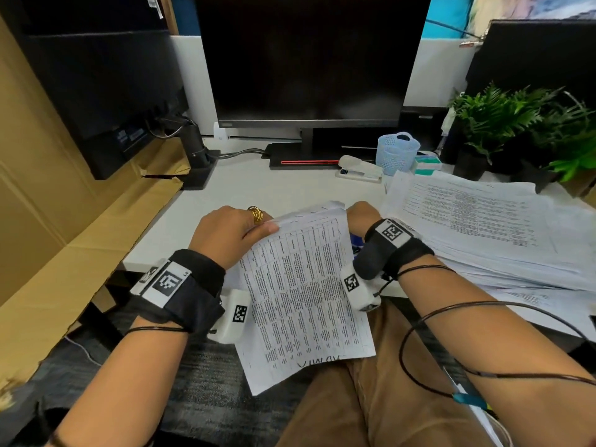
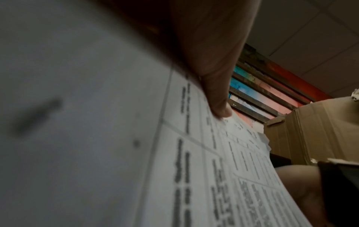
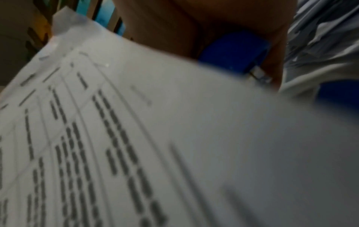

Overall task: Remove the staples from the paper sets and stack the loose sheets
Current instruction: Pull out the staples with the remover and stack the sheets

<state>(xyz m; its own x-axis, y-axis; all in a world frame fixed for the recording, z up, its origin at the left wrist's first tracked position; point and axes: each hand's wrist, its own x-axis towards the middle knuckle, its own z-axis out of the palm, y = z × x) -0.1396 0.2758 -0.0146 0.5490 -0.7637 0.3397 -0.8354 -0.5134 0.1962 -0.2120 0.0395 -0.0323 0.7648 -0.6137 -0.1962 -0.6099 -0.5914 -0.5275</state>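
Note:
A stapled paper set (image 1: 303, 295) printed with tables hangs tilted over the desk's front edge and my lap. My left hand (image 1: 258, 225) pinches its top left edge, and its thumb (image 2: 219, 98) lies on the printed page (image 2: 204, 169). My right hand (image 1: 359, 216) is at the set's top right corner, mostly hidden behind the paper. It is curled round a blue staple remover (image 3: 233, 50), of which a sliver (image 1: 356, 240) shows below the hand. The page (image 3: 155, 138) fills the right wrist view. A spread stack of loose sheets (image 1: 483, 221) lies on the desk to the right.
A white stapler (image 1: 358, 169), a pale blue basket (image 1: 398, 153) and potted plants (image 1: 503, 124) stand at the back right. A dark monitor (image 1: 309, 59) is straight ahead, with a second one (image 1: 96, 91) on an arm at left. Cardboard (image 1: 64, 253) lines the left side.

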